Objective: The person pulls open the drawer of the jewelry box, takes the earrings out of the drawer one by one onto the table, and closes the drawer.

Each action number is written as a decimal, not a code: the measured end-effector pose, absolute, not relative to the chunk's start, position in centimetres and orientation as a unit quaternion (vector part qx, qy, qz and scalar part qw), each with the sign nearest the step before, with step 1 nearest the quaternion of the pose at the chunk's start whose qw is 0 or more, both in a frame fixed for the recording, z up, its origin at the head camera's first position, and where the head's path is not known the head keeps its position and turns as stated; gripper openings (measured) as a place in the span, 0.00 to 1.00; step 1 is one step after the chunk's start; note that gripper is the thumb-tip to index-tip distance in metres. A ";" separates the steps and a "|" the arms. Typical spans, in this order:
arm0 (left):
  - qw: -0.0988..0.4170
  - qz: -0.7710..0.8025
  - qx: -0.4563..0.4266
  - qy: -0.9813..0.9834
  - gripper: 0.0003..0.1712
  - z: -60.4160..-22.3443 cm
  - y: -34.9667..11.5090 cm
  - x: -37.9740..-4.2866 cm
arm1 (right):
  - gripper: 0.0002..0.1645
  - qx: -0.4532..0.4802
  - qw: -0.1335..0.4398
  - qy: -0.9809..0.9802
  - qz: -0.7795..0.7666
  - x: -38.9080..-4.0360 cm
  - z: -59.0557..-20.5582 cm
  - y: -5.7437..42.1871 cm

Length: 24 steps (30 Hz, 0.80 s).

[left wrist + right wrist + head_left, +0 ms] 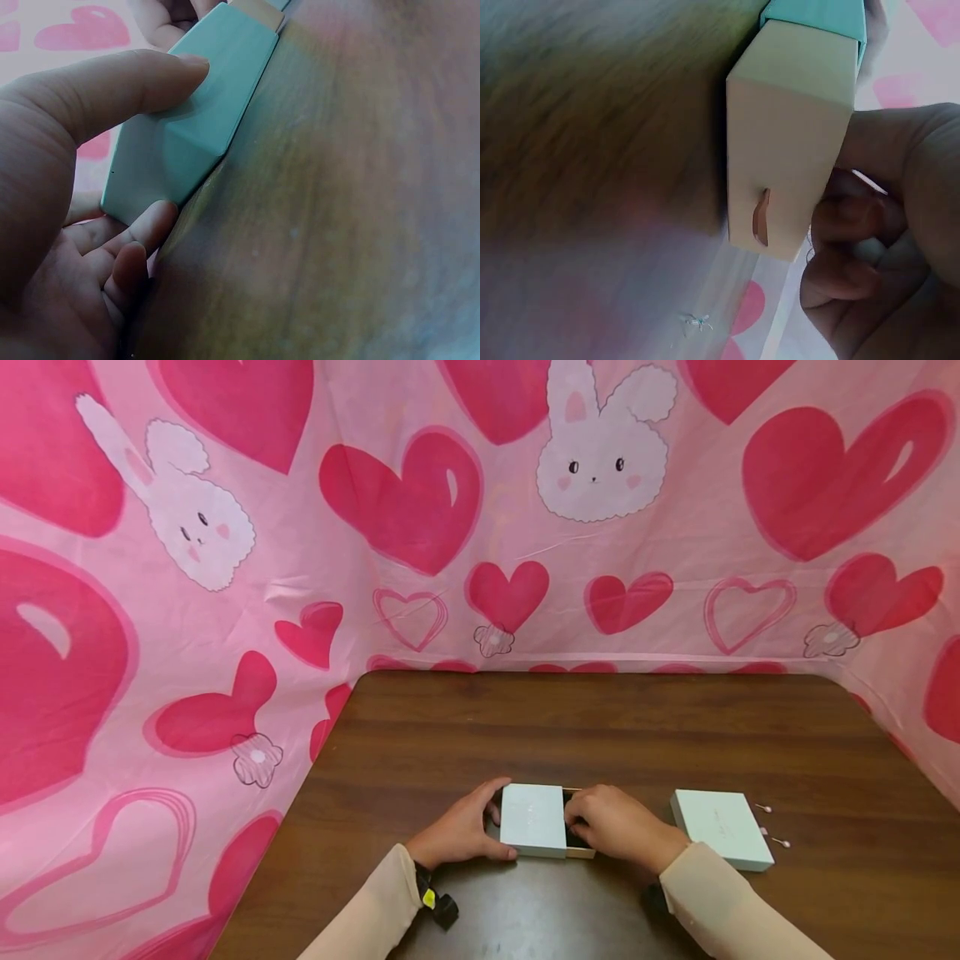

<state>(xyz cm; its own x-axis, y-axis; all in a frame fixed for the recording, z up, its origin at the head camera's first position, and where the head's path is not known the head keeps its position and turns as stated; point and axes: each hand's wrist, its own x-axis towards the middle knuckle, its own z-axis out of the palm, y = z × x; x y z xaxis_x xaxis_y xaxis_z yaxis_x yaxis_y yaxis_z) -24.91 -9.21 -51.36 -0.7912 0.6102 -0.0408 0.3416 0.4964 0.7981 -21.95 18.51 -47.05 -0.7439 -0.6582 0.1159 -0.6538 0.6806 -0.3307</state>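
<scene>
In the head view a pale mint sliding box lies on the table, its sleeve [532, 821] around a cream drawer [791, 127] drawn partly out to the right. My left hand [467, 825] holds the sleeve at its left end, thumb [169, 82] along the near side and other fingers round the end and far side. My right hand [621, 827] has its fingertips in the drawer's dark opening, several fingers curled. I cannot tell what the hidden fingertips hold. A small brown ribbon tab [760, 219] sticks out of the drawer's end face.
A second mint box [722, 828], closed, lies on the wooden table [600, 727] to the right. Beside it are two small pins with pearl-like heads, one farther [767, 809] and one nearer [783, 843]. Pink heart-patterned cloth [420, 527] hangs behind the table and along its sides.
</scene>
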 end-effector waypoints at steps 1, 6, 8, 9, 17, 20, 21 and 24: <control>0.161 0.416 0.281 0.850 0.59 -51.4 -9.2 -24.9 | 0.10 -0.349 0.012 0.919 -0.182 -22.0 -47.1 18.5; 0.162 0.416 0.279 0.850 0.59 -51.4 -9.2 -24.9 | 0.10 -0.303 0.040 0.930 -0.203 -22.0 -47.2 18.3; 0.162 0.416 0.278 0.851 0.59 -51.4 -9.2 -24.9 | 0.09 -0.296 0.046 0.933 -0.200 -22.0 -47.2 18.3; 0.163 0.416 0.277 0.850 0.59 -51.5 -9.2 -24.9 | 0.09 -0.296 0.047 0.933 -0.197 -22.0 -47.2 18.2; 0.166 0.415 0.275 0.851 0.59 -51.5 -9.1 -25.0 | 0.10 -0.302 0.024 0.936 -0.178 -21.6 -46.9 18.2; 0.166 0.412 0.273 0.853 0.59 -51.5 -9.1 -25.0 | 0.10 -0.312 -0.006 0.936 -0.164 -21.4 -46.9 18.2; 0.165 0.412 0.272 0.854 0.59 -51.5 -9.1 -25.0 | 0.11 -0.318 -0.016 0.935 -0.158 -21.3 -46.9 18.1; 0.165 0.413 0.272 0.853 0.59 -51.5 -9.1 -24.9 | 0.10 -0.329 -0.033 0.932 -0.147 -21.2 -47.0 18.1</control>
<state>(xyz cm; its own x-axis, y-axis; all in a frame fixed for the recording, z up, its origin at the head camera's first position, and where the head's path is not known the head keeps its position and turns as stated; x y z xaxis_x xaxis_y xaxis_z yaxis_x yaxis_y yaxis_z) -24.93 -9.10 -51.53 -0.7971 0.6011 -0.0575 0.3276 0.5105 0.7951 -21.16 18.08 -46.95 -0.7815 -0.6036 0.1579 -0.6229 0.7408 -0.2515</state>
